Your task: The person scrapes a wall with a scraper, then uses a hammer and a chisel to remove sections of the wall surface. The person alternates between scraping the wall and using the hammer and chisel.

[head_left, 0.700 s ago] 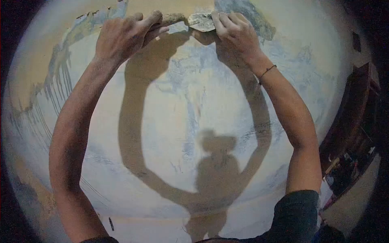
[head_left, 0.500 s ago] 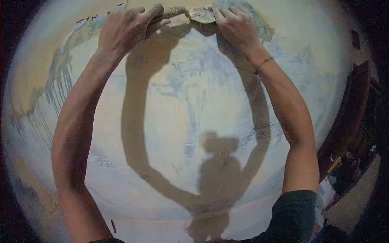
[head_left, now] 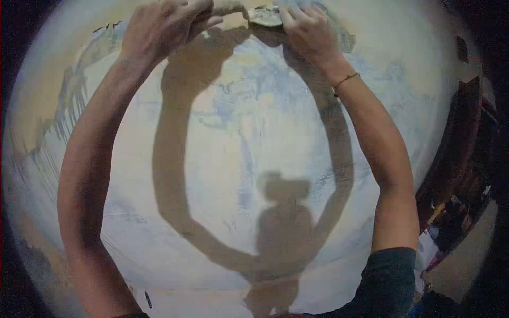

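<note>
Both my arms reach up to the top of a large pale wall surface (head_left: 222, 159) smeared with blue-grey and yellowish paint or plaster. My right hand (head_left: 312, 29) grips a flat, whitish-grey piece with a rounded lower edge (head_left: 265, 17), whose exact kind I cannot make out. My left hand (head_left: 164, 26) is at the upper left, its fingers bent towards the right and partly cut off by the frame's top. A narrow brownish thing (head_left: 229, 9) runs from those fingers towards the whitish piece. It may be a handle, but blur hides how the fingers hold it.
Shadows of my arms and head (head_left: 286, 222) fall across the wall. Dark streaks (head_left: 71, 100) run down its left side. A small dark pen-like object (head_left: 148, 299) shows at the lower left. Dark brown furniture (head_left: 456, 143) and assorted items (head_left: 437, 228) stand along the right.
My left hand and forearm have shifted slightly left and up. The whitish piece now shows a smoother, more rounded lower edge. My right hand stays nearly in place.
</note>
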{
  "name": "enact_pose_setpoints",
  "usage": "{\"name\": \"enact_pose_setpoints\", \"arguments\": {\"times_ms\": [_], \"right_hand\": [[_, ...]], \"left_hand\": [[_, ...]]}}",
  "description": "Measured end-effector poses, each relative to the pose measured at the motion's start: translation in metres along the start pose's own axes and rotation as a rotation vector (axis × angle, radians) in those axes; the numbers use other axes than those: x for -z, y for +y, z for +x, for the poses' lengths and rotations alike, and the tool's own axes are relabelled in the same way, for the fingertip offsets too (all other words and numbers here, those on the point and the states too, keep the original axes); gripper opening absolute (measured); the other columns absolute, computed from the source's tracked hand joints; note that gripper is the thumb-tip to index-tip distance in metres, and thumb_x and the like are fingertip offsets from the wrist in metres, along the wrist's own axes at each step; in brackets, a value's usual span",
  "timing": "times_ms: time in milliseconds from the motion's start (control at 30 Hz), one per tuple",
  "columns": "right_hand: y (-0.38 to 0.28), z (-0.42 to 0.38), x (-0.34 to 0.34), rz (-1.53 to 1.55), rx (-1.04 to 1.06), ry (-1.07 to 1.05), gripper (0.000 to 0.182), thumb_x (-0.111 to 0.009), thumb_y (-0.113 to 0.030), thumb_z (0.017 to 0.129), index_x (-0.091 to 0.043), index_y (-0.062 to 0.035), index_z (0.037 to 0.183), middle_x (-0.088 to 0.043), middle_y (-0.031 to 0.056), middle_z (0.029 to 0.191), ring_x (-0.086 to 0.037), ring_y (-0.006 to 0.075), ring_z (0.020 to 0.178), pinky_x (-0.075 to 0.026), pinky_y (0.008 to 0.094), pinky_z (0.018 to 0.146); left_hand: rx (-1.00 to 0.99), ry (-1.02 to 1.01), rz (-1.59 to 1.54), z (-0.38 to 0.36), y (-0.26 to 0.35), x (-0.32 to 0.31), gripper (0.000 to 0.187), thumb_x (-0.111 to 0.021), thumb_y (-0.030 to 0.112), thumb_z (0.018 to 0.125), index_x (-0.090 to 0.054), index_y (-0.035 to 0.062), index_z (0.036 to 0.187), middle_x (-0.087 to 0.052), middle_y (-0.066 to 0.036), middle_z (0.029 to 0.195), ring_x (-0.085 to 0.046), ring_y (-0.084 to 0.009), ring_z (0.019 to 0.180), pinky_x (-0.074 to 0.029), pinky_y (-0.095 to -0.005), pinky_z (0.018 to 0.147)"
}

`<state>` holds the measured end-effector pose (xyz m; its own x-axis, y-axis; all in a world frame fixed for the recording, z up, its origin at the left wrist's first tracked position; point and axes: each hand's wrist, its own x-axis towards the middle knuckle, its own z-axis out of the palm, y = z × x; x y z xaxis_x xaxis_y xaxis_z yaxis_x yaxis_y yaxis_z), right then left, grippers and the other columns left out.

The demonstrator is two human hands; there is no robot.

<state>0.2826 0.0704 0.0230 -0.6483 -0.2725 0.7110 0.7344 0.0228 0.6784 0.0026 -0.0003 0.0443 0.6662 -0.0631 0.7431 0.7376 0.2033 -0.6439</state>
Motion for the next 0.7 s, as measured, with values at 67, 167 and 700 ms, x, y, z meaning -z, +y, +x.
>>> {"name": "enact_pose_setpoints", "arguments": {"times_ms": [67, 167, 700], "right_hand": [[0.009, 0.001, -0.018, 0.002, -0.086, 0.062, 0.032, -0.058, -0.016, 0.074, -0.066, 0.0029, 0.098, -0.063, 0.0137, 0.082, -0.064, 0.0272, 0.08, -0.051, 0.0385, 0.075], [0.005, -0.011, -0.023, -0.009, -0.01, 0.141, 0.018, -0.057, -0.016, 0.076, -0.064, -0.0009, 0.084, -0.062, 0.0119, 0.08, -0.064, 0.0269, 0.079, -0.051, 0.039, 0.071], [0.018, -0.003, -0.02, -0.122, -0.106, -0.017, 0.029, -0.06, -0.009, 0.08, -0.064, 0.0, 0.108, -0.067, 0.0074, 0.092, -0.067, 0.0212, 0.082, -0.056, 0.0342, 0.075]], "left_hand": [[0.006, -0.038, 0.002, 0.004, 0.0, 0.006, 0.033, -0.061, 0.048, 0.092, -0.061, 0.0181, 0.105, -0.068, -0.005, 0.074, -0.066, -0.0285, 0.056, -0.051, -0.0414, 0.047], [-0.019, -0.024, -0.008, -0.009, 0.01, 0.005, 0.031, -0.059, 0.048, 0.093, -0.06, 0.0184, 0.105, -0.068, -0.006, 0.073, -0.066, -0.0285, 0.056, -0.051, -0.0423, 0.047], [0.065, -0.081, -0.013, 0.008, 0.011, -0.012, 0.031, -0.058, 0.05, 0.092, -0.057, 0.0236, 0.108, -0.064, -0.006, 0.073, -0.066, -0.0294, 0.057, -0.049, -0.0417, 0.045]]}}
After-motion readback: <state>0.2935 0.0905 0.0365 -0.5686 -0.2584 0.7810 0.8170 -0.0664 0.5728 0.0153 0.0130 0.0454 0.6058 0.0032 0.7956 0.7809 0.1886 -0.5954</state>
